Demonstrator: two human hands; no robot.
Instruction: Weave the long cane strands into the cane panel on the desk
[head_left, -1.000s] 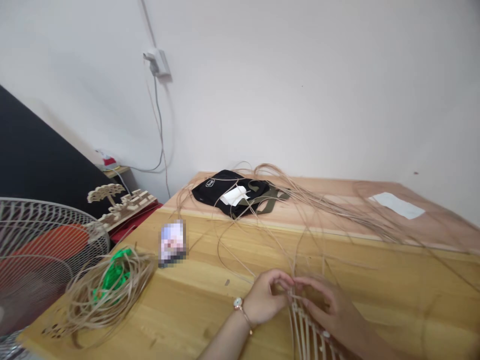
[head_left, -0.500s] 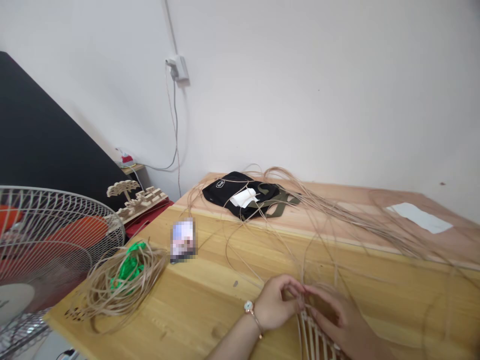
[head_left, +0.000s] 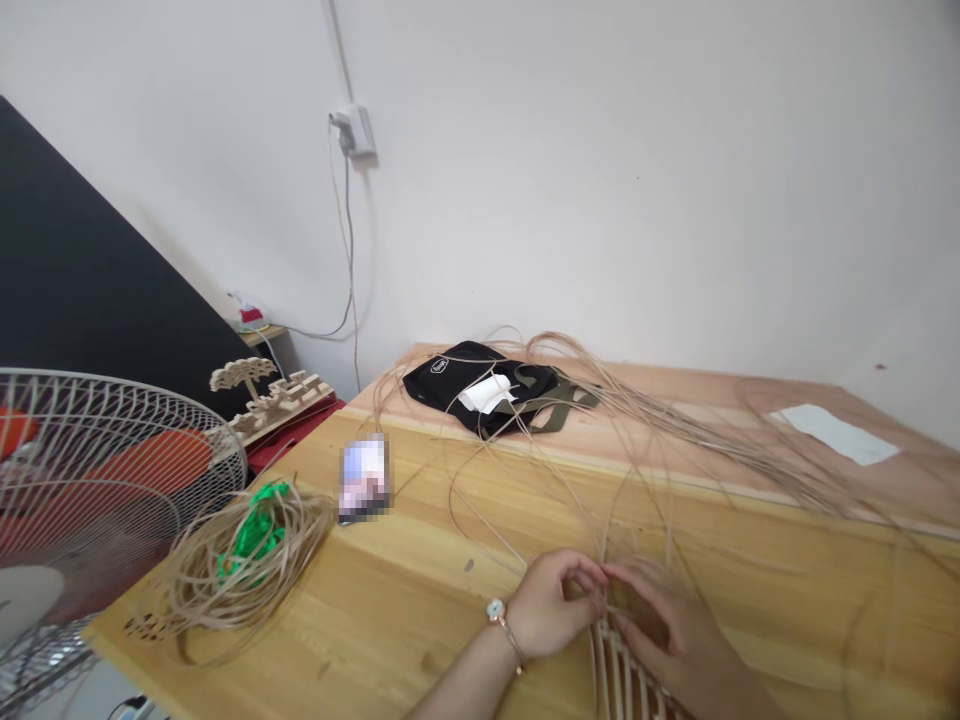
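Observation:
A partly woven piece of rattan strips (head_left: pixel 626 680) stands at the bottom of the view, its lower part cut off by the frame edge. My left hand (head_left: pixel 559 605), with a bracelet watch (head_left: pixel 496 610) on the wrist, pinches the strips at the upper end of the weave. Close against it, my right hand (head_left: pixel 667 625) has thumb and forefinger closed on the same strips; its outer fingers are blurred. Long loose rattan strands (head_left: pixel 675 425) fan out from the weave across the table.
A rattan coil with green wrapping (head_left: pixel 259 530) lies at the left table edge, beside a fan (head_left: pixel 112 470). Farther back are a blurred-out phone-like object (head_left: pixel 364 475), a black bag (head_left: pixel 450 385) with white paper (head_left: pixel 486 394) on it, and another white sheet (head_left: pixel 836 433).
The view has shifted very slightly. Both hands stay together at the weave's upper end, with only small movement in the right hand's fingers.

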